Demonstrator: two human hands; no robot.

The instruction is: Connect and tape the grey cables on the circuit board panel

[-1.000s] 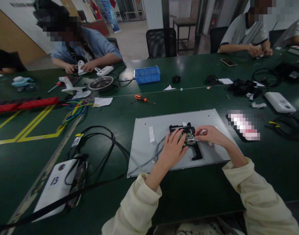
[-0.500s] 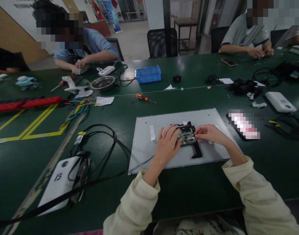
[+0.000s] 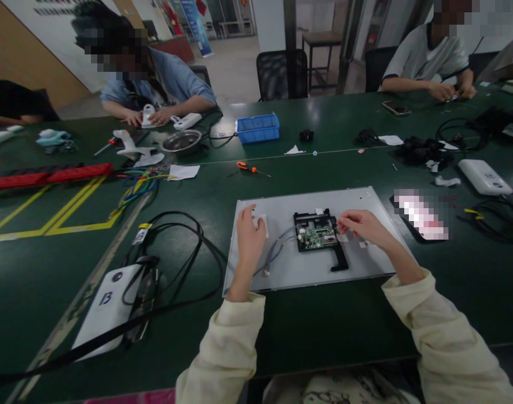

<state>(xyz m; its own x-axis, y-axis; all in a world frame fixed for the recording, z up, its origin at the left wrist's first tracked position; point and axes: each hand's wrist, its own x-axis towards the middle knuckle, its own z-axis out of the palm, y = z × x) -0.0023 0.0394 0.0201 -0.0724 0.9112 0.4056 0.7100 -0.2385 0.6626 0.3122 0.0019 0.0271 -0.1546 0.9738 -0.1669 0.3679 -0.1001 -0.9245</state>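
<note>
A flat grey panel (image 3: 281, 275) lies on the green table, with a black bracket (image 3: 339, 259) on its middle. The bracket carries a green circuit board (image 3: 319, 238), now in full view. My left hand (image 3: 250, 238) is over the panel's left side, thumb and fingers apart, beside a white strip (image 3: 262, 224). Grey wires (image 3: 277, 247) with a small plug at the end run from the board's left side. My right hand (image 3: 363, 227) has its fingertips pinched together at the bracket's right edge, near a pale strip (image 3: 342, 238); what is in the pinch is too small to tell.
An orange screwdriver (image 3: 248, 167) lies beyond the panel, a blue basket (image 3: 257, 129) further back. To the right is a phone (image 3: 420, 216). Black cables (image 3: 197, 247) and a white power bank (image 3: 107, 308) are at left. Co-workers sit across the table.
My left hand has moved left off the circuit board, uncovering the board and the grey wires. My right hand stays pinched at the bracket's right edge.
</note>
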